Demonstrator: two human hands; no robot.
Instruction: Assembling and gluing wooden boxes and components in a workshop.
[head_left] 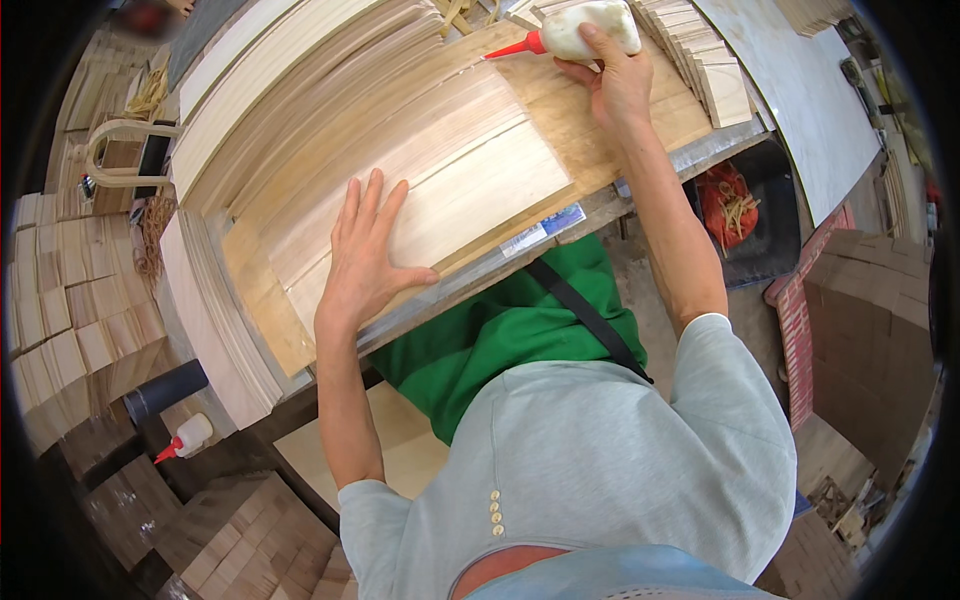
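Note:
My right hand (pixel 622 88) is wrapped round a white squeeze glue bottle (pixel 588 28) with a red nozzle. The bottle lies nearly sideways, and its tip points left at the far edge of a pale wooden panel (pixel 490 185). A thin whitish line shows along that edge near the tip. My left hand (pixel 362 252) rests on the near left part of the panel, fingers spread and thumb by the near edge. Lengthwise seams run across the panel, which lies on a wooden work board (pixel 575 105).
Beyond the panel stand tightly stacked long boards (pixel 330 65). Short wooden slats (pixel 695 65) line the right side. A black bin (pixel 770 215) holds a red bag with wood scraps. At the lower left is another glue bottle (pixel 194 431); stacked wood pieces (pixel 75 260) fill the left.

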